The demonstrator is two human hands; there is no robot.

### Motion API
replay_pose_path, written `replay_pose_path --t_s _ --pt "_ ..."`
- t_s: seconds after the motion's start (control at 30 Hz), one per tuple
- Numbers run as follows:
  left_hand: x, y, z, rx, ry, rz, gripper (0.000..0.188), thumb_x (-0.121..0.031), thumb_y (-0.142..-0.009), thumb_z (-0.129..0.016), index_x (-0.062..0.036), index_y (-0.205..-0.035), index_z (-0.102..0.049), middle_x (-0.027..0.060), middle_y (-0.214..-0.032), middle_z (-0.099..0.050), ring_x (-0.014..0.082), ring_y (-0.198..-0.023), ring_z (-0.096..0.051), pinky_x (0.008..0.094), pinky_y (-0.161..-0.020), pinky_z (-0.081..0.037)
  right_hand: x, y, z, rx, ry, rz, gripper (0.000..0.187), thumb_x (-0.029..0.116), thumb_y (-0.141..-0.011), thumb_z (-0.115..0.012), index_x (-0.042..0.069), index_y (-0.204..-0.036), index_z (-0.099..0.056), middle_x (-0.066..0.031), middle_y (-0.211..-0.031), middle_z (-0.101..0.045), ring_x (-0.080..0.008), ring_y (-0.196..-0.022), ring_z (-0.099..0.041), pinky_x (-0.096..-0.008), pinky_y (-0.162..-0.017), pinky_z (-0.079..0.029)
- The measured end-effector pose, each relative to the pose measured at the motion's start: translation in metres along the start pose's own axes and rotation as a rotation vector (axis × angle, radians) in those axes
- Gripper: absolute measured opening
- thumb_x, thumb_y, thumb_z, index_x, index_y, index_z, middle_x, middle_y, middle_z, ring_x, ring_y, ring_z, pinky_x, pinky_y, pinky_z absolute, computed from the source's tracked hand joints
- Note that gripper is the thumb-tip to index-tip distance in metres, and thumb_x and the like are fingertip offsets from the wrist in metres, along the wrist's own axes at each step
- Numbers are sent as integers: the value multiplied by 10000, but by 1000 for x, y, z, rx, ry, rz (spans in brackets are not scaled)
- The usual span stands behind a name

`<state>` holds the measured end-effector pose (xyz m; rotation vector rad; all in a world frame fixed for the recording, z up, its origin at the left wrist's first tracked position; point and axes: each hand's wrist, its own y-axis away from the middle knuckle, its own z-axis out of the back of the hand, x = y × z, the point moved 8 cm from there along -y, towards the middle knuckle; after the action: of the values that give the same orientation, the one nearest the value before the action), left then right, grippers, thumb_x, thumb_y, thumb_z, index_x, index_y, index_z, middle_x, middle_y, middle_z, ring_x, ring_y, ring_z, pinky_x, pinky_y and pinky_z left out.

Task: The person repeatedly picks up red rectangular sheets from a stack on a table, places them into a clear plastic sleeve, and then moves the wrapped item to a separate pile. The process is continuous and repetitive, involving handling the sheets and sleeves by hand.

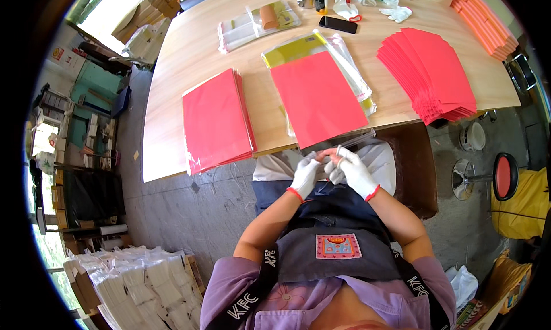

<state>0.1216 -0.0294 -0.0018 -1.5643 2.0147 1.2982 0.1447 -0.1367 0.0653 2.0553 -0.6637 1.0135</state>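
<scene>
1. The wooden table [189, 54] is serving as the landmark; everything below is placed against it. It is bearing several piles of red sheets and some clear bags, and the person is sitting at its near edge, wearing a dark apron [333, 238].

2. On the far right of the table, a fanned stack of red sheets [427, 72] is lying spread, with an orange stack [482, 20] beyond it at the far right corner. On the left part of the table, a squared pile of red sheets in clear bags [215, 120] is resting.

3. At the middle of the table's near edge, a single red sheet [315, 97] is lying on a clear plastic bag [350, 63], its lower corner hanging over the edge toward the person.

4. The step in hand appears to be the bagging of that sheet: both hands are working at the mouth or flap of the clear film just below the table's near edge. The next move would probably call for a clean pinch on the thin film, and for keeping the sheet flat.

5. The left hand [304, 178], in a white glove, is curling its fingers closed near the film; whether it is actually gripping cannot be told.

6. The right hand [356, 172], also gloved, is pinching, fingers nearly shut, at a thin clear strip of film, touching the left hand's fingertips.
</scene>
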Motion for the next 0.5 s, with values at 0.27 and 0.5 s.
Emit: replay_pose_path --t_s 0.27,0.5 --pt "-33 -2 63 -108 -395 -187 213 -201 -896 -563 3 -942 -601 66 -857 -644 137 -693 -625 263 -601 -521 27 -36 -54 -136 1649 544 123 246 -843 -528 128 -881 -525 -91 -672 -633 -251 -591 -630 -395 -490 -470" --pt "-35 4 63 -154 -288 -134 216 -187 -891 -563 25 -894 -603 72 -789 -644 124 -678 -597 252 -599 -486 31 -40 -58 65 1335 721 94 182 -788 -575 109 -811 -520 -93 -612 -617 -212 -506 -615 -346 -415 -466"
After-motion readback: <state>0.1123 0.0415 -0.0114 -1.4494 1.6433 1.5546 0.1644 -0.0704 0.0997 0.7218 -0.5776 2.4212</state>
